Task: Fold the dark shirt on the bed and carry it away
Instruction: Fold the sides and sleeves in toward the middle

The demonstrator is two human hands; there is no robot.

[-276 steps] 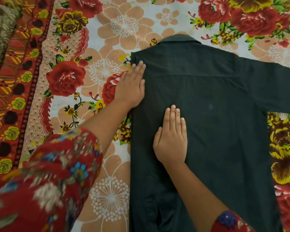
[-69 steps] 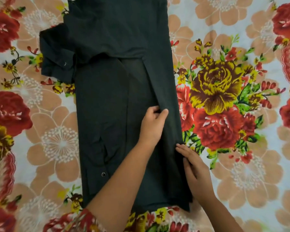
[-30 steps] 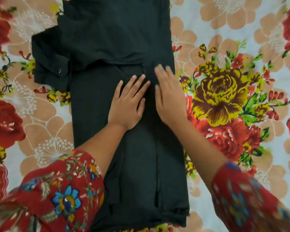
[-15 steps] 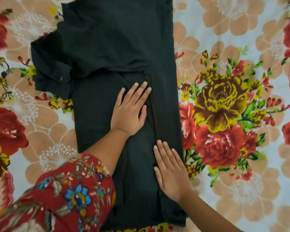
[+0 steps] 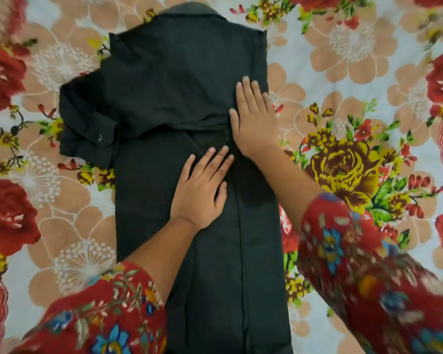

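Both my hands lie flat, fingers straight, gripping nothing: my left hand (image 5: 199, 190) presses the dark shirt (image 5: 164, 98) at its middle, my right hand (image 5: 253, 116) its right edge. It lies folded narrow on the floral bedsheet (image 5: 356, 60).

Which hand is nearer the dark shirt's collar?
Right. The right hand lies flat along the right edge of the dark shirt, some way below the collar. The left hand presses flat mid-shirt, even farther down.
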